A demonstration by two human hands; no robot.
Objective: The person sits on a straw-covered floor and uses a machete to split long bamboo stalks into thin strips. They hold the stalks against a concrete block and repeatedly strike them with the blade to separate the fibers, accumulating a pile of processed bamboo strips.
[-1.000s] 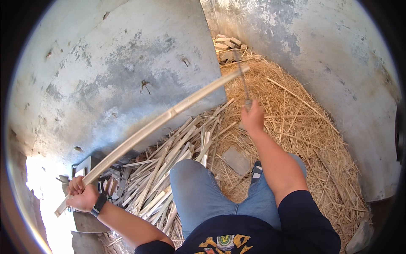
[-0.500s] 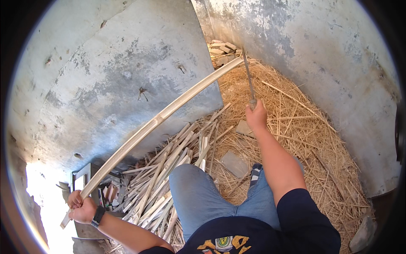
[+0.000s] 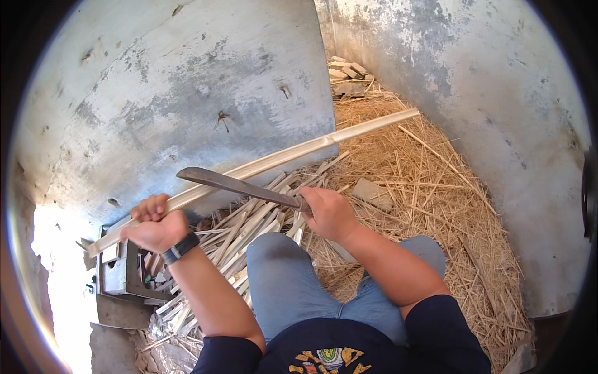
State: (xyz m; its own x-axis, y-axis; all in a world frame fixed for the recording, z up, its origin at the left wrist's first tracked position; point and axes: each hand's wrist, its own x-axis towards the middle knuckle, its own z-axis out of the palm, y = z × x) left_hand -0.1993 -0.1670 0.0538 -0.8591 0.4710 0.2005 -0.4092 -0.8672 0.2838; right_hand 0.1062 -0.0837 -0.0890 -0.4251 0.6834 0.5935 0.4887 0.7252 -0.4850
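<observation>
A long, pale split bamboo strip (image 3: pixel 283 153) slants up from the lower left to the right, its hollow inner face and a node showing. Near its lower end my left hand (image 3: pixel 157 227), with a dark band on the wrist, is closed around it. My right hand (image 3: pixel 329 214) grips the handle of a machete (image 3: pixel 240 186). The dark blade points left, its rounded tip lying close over the strip, not far from my left hand. Whether blade and strip touch, I cannot tell.
Split bamboo pieces (image 3: pixel 240 234) lie heaped left of my knees. Straw-like shavings (image 3: pixel 430 212) cover the floor on the right, with a flat brick (image 3: pixel 372 194) among them. Worn plaster walls (image 3: pixel 187 81) rise ahead. An open metal box (image 3: pixel 118 274) stands at left.
The machete has swung back from the strip's far end toward my left hand, its tip now pointing left. The strip has tilted flatter, its far end shifting right; my left hand has risen.
</observation>
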